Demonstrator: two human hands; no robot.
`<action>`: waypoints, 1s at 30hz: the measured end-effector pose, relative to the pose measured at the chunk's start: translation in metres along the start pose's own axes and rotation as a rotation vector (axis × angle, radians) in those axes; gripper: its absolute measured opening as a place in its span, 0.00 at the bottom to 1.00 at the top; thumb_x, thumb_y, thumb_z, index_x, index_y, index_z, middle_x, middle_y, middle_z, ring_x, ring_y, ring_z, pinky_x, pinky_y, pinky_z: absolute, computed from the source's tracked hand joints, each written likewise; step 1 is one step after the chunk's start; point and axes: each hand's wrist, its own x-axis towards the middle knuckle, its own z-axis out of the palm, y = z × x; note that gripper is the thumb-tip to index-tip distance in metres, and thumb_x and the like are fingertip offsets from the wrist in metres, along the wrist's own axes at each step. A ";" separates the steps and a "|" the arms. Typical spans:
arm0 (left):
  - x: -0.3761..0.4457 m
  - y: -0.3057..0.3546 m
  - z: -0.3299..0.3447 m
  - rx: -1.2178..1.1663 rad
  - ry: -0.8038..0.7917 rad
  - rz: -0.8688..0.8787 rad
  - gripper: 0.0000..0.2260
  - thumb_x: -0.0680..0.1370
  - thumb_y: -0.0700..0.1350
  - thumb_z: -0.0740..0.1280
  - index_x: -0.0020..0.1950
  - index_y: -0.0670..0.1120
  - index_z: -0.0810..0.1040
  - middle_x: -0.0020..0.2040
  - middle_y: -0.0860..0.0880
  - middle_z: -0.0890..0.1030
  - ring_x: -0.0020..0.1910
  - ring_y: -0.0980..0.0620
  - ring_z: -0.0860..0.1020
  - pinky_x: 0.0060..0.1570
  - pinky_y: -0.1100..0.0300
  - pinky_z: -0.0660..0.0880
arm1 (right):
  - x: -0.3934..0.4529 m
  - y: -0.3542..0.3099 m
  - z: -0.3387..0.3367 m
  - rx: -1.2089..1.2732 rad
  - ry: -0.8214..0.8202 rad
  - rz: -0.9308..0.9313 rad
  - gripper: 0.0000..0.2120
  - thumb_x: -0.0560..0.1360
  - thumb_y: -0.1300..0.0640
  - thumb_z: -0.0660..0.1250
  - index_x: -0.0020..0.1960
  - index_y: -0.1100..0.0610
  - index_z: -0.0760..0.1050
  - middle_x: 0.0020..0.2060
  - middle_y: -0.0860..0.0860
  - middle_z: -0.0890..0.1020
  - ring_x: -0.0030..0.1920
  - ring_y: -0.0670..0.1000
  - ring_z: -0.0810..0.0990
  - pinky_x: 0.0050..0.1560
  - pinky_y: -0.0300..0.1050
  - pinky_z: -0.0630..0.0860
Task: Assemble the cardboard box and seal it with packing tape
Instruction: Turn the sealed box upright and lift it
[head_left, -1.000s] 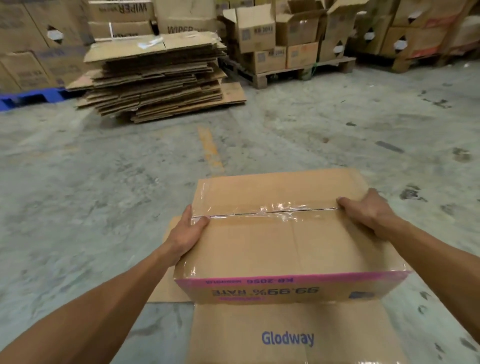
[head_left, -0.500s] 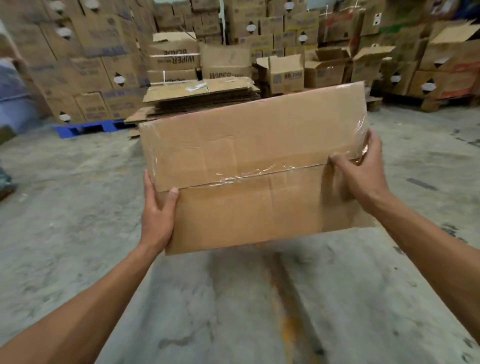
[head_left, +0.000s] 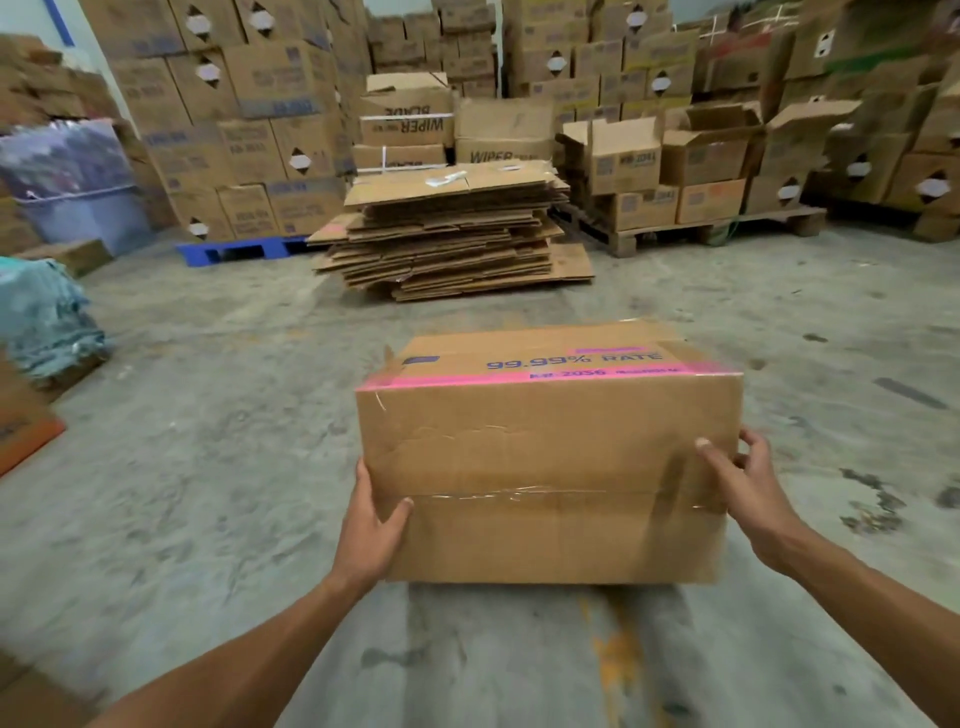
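you hold the cardboard box (head_left: 545, 457) out in front of you above the concrete floor (head_left: 208, 441), your left hand (head_left: 371, 525) clamped on its lower left edge with the thumb pressed flat on the near face, and your right hand (head_left: 748, 488) gripping the right edge, thumb on the near face and fingers wrapped round the side. a strip of clear packing tape (head_left: 524, 493) runs across the near face along the flap seam, and a pink band (head_left: 545, 376) with blue print lines the top near edge. beyond the box, well apart from it, a stack of flattened cartons (head_left: 447, 234) lies on the floor before walls of stacked boxes (head_left: 244, 130).
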 end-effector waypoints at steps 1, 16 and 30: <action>0.001 0.001 -0.001 0.019 0.035 0.009 0.35 0.77 0.54 0.66 0.79 0.52 0.52 0.77 0.51 0.62 0.75 0.51 0.63 0.73 0.47 0.63 | 0.001 0.001 0.000 -0.012 0.011 -0.004 0.27 0.79 0.43 0.62 0.73 0.53 0.60 0.62 0.53 0.75 0.53 0.53 0.78 0.50 0.53 0.75; 0.046 0.057 -0.011 0.252 0.245 -0.154 0.28 0.80 0.55 0.58 0.77 0.43 0.60 0.67 0.37 0.67 0.68 0.37 0.65 0.68 0.48 0.62 | 0.032 -0.026 0.000 -0.456 0.149 -0.034 0.28 0.74 0.41 0.63 0.69 0.54 0.73 0.63 0.60 0.78 0.58 0.61 0.77 0.56 0.53 0.75; 0.077 0.067 -0.035 0.345 -0.191 -0.164 0.33 0.80 0.62 0.56 0.80 0.52 0.50 0.77 0.46 0.63 0.72 0.42 0.66 0.67 0.50 0.63 | 0.048 -0.044 -0.007 -0.451 -0.188 0.103 0.32 0.81 0.43 0.59 0.80 0.48 0.49 0.62 0.46 0.70 0.56 0.52 0.72 0.56 0.50 0.71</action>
